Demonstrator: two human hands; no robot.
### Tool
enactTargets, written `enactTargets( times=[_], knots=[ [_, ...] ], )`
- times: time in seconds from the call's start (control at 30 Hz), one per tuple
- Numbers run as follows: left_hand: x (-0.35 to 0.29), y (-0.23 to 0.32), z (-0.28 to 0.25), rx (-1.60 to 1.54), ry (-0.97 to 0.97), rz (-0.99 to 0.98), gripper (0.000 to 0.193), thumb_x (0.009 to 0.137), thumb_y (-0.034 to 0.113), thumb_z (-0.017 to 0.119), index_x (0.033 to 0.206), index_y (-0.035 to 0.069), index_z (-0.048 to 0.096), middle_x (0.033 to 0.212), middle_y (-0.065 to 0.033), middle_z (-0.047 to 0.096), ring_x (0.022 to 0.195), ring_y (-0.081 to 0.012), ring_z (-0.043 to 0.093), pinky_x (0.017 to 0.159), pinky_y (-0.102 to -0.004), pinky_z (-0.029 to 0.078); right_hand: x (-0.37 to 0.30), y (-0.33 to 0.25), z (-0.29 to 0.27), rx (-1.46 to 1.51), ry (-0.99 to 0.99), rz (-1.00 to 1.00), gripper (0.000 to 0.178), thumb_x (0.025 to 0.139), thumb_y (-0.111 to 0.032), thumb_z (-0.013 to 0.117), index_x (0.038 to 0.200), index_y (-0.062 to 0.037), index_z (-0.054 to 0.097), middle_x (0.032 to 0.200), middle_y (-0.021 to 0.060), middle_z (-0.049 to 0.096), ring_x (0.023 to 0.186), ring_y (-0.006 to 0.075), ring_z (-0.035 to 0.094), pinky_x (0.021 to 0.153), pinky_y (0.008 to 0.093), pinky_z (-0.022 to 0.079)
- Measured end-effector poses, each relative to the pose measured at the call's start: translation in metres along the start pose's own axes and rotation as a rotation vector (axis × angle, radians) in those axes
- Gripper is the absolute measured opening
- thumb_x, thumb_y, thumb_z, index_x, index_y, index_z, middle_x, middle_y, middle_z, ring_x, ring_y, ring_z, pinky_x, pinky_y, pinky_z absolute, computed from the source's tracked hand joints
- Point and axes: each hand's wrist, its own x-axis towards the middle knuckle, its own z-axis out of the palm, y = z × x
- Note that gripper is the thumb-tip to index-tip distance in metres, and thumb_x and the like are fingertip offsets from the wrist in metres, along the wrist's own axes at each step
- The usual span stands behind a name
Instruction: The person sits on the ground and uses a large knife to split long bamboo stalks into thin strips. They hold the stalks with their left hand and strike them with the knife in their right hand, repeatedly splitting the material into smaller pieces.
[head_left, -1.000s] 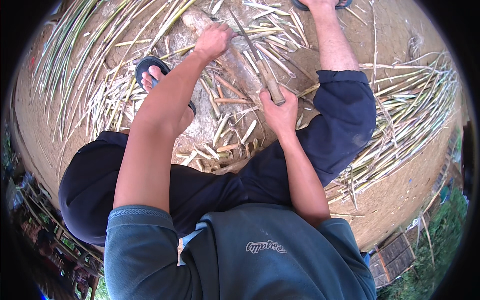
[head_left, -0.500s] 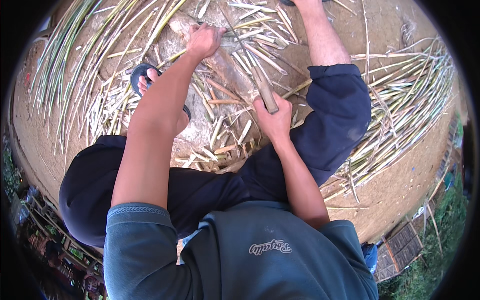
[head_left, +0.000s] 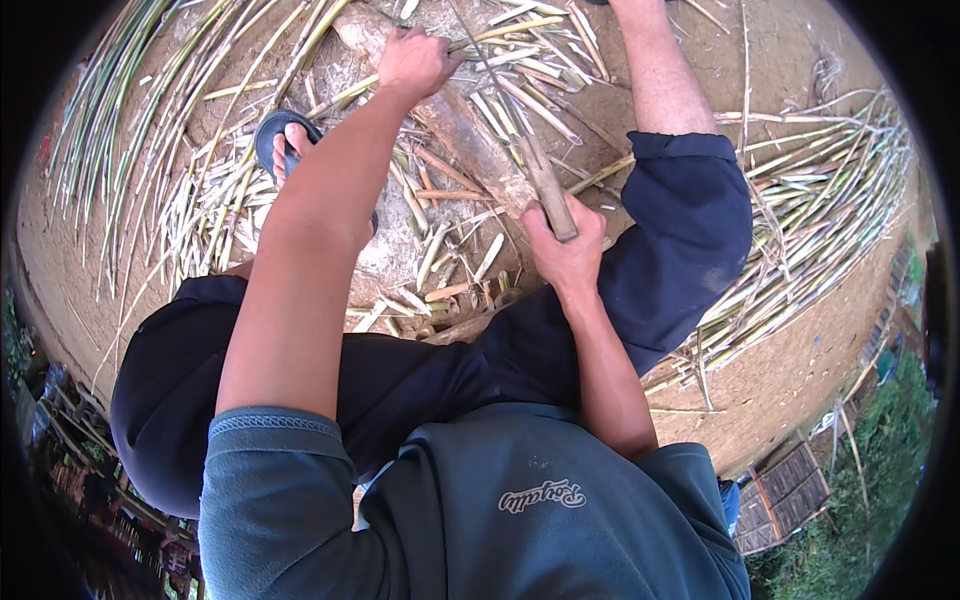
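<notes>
My left hand (head_left: 418, 62) is closed over a thin yellow-green stalk (head_left: 510, 34) that crosses the far part of a bare, light-brown log (head_left: 465, 135) on the ground. In my right hand (head_left: 568, 245), at the log's near end, is the wooden handle (head_left: 546, 185) of a long knife. Its narrow dark blade (head_left: 474, 42) points away from me, slanting up and left past the left hand's fingers. Whether the blade touches the stalk I cannot tell. Split, cut stalk pieces (head_left: 432, 255) lie around the log.
Long green stalks (head_left: 130, 130) spread at the far left, and a big bundle of stalks (head_left: 820, 230) lies on the right. My sandalled left foot (head_left: 290, 140) stands beside the log; my bent right leg (head_left: 690, 220) is right of the knife. A woven panel (head_left: 785, 497) lies at lower right.
The whole view has shifted slightly. My right hand with the knife sits a little farther right and nearer to me; the left hand keeps its hold on the stalk.
</notes>
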Motion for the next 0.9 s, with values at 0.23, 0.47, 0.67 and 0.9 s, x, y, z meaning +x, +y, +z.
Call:
enactTargets(
  times=[0.23,0.47,0.67,0.9],
  knots=[
    [0.003,0.006,0.0,-0.052,0.014,-0.069,0.045,0.098,0.048,0.05,0.093,0.01,0.074,0.091,-0.0099,0.073,0.104,-0.0234,0.062,0.098,-0.0419,0.04,0.004,-0.003,-0.005,-0.027,-0.019,0.039,0.017,0.077,-0.013,0.067,0.071,0.0015,0.06,0.051,0.0076,0.048,0.048,0.0088,0.045,0.05,0.0303,0.041],
    [0.008,0.012,-0.001,-0.04,0.003,-0.143,0.042,0.093,0.047,0.056,0.088,0.01,0.075,0.087,-0.0116,0.073,0.101,-0.0241,0.065,0.096,-0.0405,0.04,-0.01,-0.006,-0.011,0.011,-0.015,0.047,0.019,0.077,-0.014,0.067,0.068,0.0008,0.059,0.051,0.0069,0.047,0.049,0.008,0.045,0.05,0.0304,0.042],
    [0.009,0.003,-0.004,-0.112,0.029,-0.176,0.04,0.092,0.045,0.057,0.084,0.01,0.076,0.089,-0.0121,0.074,0.096,-0.0253,0.067,0.097,-0.0409,0.041,0.007,-0.014,-0.009,-0.041,-0.081,0.142,0.015,0.078,-0.012,0.066,0.073,0.0005,0.06,0.06,-0.0023,0.051,0.058,0.005,0.047,0.055,0.0254,0.041],
    [0.013,0.008,-0.009,-0.074,-0.057,-0.195,0.038,0.09,0.045,0.058,0.09,0.011,0.076,0.089,-0.0129,0.073,0.097,-0.0252,0.067,0.095,-0.0418,0.042,-0.011,-0.005,-0.015,0.033,-0.015,0.044,0.017,0.077,-0.014,0.067,0.072,0.0008,0.061,0.053,0.0059,0.05,0.049,0.0075,0.045,0.05,0.0298,0.041]
  ],
)
